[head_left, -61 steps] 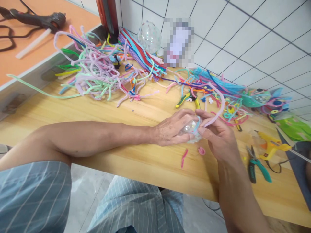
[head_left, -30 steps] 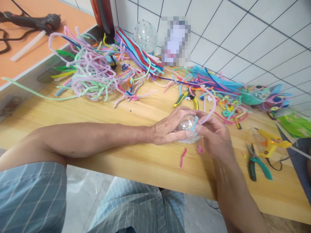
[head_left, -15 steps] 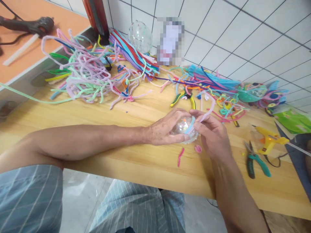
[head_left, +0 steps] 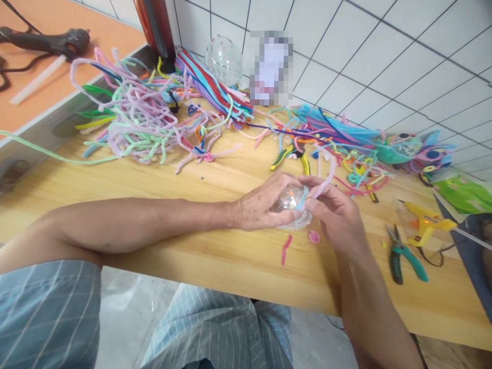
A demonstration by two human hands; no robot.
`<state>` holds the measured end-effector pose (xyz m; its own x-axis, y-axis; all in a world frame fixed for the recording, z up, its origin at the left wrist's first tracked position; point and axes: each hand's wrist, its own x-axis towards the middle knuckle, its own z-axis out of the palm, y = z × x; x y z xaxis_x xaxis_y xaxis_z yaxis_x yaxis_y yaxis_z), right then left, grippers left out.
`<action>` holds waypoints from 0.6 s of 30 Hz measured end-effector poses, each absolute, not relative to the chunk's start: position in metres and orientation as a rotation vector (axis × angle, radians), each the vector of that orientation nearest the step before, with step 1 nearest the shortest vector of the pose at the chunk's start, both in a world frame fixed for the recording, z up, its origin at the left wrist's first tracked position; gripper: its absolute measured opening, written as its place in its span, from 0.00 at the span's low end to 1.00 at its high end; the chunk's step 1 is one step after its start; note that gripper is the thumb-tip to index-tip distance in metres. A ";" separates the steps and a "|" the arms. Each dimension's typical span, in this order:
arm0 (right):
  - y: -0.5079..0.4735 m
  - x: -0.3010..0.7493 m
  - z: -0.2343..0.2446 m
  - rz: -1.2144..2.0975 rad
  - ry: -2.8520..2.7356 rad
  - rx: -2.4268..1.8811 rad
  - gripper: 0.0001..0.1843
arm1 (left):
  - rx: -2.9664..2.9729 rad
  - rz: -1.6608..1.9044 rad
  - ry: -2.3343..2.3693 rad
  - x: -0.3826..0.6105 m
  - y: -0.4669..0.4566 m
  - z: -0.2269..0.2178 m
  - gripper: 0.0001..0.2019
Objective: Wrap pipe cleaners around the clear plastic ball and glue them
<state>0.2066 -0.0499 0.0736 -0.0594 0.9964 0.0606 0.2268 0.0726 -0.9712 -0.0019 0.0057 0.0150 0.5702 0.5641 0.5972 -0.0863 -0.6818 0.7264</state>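
My left hand (head_left: 265, 205) is closed around a clear, bumpy plastic ball (head_left: 289, 199) just above the wooden table. A light blue pipe cleaner (head_left: 302, 199) runs across the ball's right side. Between the thumb and fingers of my right hand (head_left: 334, 207) is a pale lilac pipe cleaner (head_left: 329, 171), its free end curving up past the knuckles. The right fingertips meet the ball's right edge, hiding where the lilac strand touches it. Below the ball lie a pink coil (head_left: 314, 236) and a short dark pink pipe cleaner piece (head_left: 286, 250).
Teal-handled pliers (head_left: 403, 253) and a yellow glue gun (head_left: 426, 223) lie at the right. Yellow-black pliers (head_left: 294, 156) sit behind my hands. Tangled pipe cleaners (head_left: 142, 118) spread at the back left. Another clear ball (head_left: 224, 60) and a blurred phone (head_left: 271, 69) stand near the tiled wall.
The ball has turned slightly in my left hand, and the light blue strand sits more upright at its right edge. My right fingers still pinch the lilac strand. The view has shifted a little.
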 end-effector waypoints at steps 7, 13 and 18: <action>-0.059 0.215 0.086 0.765 -1.778 -1.365 0.03 | 2.092 1.108 0.392 0.000 0.004 0.012 0.24; -0.062 0.205 0.092 0.647 -1.861 -1.373 0.10 | 2.131 1.133 0.379 0.001 0.005 0.012 0.25; -0.063 0.199 0.095 0.505 -1.889 -1.408 0.11 | 2.130 1.124 0.389 0.001 0.004 0.012 0.25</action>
